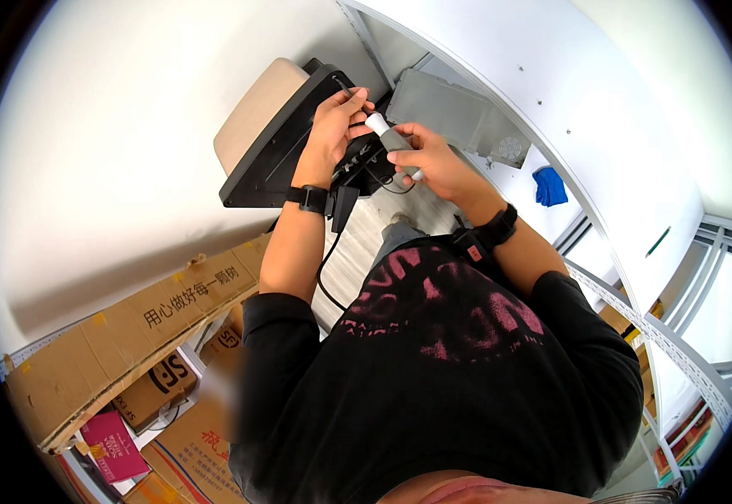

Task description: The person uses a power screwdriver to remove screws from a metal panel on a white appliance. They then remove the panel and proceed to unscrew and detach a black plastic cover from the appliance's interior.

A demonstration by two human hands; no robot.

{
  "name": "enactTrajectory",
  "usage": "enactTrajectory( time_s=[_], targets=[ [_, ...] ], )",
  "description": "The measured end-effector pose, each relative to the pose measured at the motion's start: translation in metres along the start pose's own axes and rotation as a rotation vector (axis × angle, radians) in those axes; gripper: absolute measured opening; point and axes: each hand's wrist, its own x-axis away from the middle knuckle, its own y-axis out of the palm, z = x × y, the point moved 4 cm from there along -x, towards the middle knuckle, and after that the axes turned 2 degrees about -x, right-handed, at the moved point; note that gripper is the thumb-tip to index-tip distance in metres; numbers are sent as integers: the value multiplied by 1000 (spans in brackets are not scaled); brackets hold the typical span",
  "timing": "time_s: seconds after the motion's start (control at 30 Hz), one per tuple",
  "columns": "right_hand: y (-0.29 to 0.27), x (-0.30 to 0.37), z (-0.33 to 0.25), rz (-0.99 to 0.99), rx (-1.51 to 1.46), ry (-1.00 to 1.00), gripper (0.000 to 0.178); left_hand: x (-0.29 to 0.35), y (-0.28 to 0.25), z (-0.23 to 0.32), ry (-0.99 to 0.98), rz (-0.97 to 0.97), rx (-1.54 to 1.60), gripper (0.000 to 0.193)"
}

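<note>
My right hand (433, 161) is closed around a grey screwdriver-like tool (397, 144) with a white collar, which points up and left. Just ahead of that collar, my left hand (341, 120) pinches a thin dark rod (345, 86) in line with the tool. The rod reaches toward the edge of a tilted black panel (278, 160) backed by a beige pad (261, 105), like the underside of a seat. My left fingers partly hide the rod, so whether it joins the tool I cannot tell. Dark mechanism parts (357, 160) sit below my hands.
A long cardboard box (131, 336) lies at the left, above more cartons (202, 445) and a magenta box (114, 445). White metal shelving (567, 181) curves along the right, with a blue cloth (550, 186). A grey metal panel (446, 109) stands behind my hands.
</note>
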Motion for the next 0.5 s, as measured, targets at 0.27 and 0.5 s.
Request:
enactTrajectory(
  time_s=[0.27,0.5],
  targets=[
    [2,7,-1,-208,-332,206,42,0,-2,-5,31,-15,94,29],
    [-1,-1,10,79,24,52,44,-5,-8,-8,-8,18,-2,25]
  ],
)
